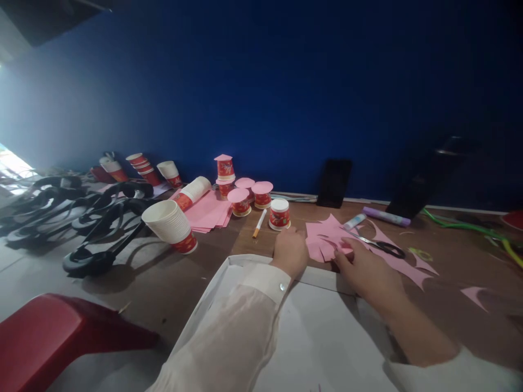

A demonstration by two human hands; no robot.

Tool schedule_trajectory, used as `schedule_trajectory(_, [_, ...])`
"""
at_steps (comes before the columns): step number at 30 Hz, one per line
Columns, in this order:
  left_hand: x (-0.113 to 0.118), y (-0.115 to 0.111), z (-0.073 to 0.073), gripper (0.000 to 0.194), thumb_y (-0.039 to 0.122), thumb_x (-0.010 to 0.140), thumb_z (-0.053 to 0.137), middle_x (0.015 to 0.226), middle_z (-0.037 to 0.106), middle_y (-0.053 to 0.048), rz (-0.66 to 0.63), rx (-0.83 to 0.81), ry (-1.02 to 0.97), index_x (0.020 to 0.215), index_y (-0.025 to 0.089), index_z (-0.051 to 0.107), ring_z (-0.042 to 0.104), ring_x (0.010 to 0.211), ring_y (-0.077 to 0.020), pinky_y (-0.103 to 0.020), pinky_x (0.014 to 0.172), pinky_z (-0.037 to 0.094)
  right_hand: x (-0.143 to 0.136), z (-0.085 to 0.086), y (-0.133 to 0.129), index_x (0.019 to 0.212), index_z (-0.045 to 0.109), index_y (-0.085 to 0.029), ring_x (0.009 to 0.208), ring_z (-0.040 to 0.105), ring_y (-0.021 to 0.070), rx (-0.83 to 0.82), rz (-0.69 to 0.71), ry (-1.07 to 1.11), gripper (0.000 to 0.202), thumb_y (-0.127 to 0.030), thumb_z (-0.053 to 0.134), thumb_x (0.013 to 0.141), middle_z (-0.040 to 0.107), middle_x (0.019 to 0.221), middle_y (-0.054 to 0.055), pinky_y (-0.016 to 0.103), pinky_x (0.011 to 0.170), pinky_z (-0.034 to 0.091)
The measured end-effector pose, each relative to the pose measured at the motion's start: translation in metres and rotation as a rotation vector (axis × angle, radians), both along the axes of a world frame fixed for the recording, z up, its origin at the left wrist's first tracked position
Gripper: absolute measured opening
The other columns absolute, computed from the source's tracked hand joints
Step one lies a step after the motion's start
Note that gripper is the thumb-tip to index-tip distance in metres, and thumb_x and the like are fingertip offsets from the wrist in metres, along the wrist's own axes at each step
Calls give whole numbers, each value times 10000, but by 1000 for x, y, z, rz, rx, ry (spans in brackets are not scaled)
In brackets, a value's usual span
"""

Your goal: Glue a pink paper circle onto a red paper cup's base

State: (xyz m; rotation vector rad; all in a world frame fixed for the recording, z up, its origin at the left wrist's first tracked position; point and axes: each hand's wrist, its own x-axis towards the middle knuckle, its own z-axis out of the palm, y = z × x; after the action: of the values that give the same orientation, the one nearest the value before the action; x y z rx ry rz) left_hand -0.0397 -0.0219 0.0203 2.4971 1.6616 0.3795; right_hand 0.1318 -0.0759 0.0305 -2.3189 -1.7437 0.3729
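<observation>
Gives room on dark table [214, 256] between leaning cup stack [167, 220], left of centre, and white panel [322, 337] edge, lower centre; sets left hand [292, 251] mid-frame, just below red cup [280, 218], cannot tell its grip; meets jagged, cut pink paper [321, 237] right of centre with curled right hand [365, 267], cannot tell whether pinching

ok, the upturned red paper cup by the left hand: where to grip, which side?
Probably low on the sidewall of the red paper cup, coming from the right: it stands inverted, widening downward, and a white-and-orange stick lies to its left.
</observation>
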Motion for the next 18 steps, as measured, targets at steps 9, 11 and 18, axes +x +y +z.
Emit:
schedule_trajectory(9, [0,-1,2,301,184,957,438,1052,695,-152,31,-33,-41,1070,121,710,648,1010,-266,-379,905,489,2,-20,19,1321,585,-192,1065,687,341,58,-73,217,586,-519,586,835,733,1196,139,399,799,479])
schedule_trajectory(11, [-1,-1,1,296,175,942,452,1056,697,-145,32,-36,-56,1078,124,710,650,1001,-266,-375,894,493,3,-24,20,1324,583,-194,1044,691,322,76,-70,261,592,-513,602,825,748,1136,120,391,815,480])
schedule_trajectory(18, [-1,3,-5,294,149,913,474,1033,707,-135,27,-41,-126,1085,134,712,652,980,-243,-350,898,493,6,-29,20,1315,598,-227,1054,685,339,118,-59,224,581,-563,564,843,743,1154,120,400,794,473])
